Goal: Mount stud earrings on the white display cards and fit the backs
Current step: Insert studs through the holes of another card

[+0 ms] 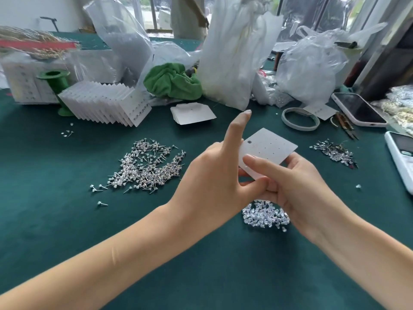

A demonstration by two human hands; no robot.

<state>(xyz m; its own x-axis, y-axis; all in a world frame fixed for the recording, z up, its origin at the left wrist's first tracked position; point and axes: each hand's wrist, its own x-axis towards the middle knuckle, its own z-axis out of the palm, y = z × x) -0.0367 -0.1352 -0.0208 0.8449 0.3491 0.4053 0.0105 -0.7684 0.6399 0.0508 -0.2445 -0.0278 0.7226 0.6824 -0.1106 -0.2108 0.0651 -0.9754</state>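
Both hands hold one white display card with small holes above the green table. My right hand grips its lower edge, thumb lying across the front. My left hand meets the card's left edge; its index finger points straight up and its thumb reaches under toward the right fingers. A big heap of stud earrings lies to the left. Clear earring backs are piled under my right hand. A smaller heap of studs sits at the right. Whether a stud is in the card cannot be seen.
A fanned row of filled cards and a stack of blank cards lie further back. Behind them are a green cloth, plastic bags, a tape ring, a phone, small snips and a white device.
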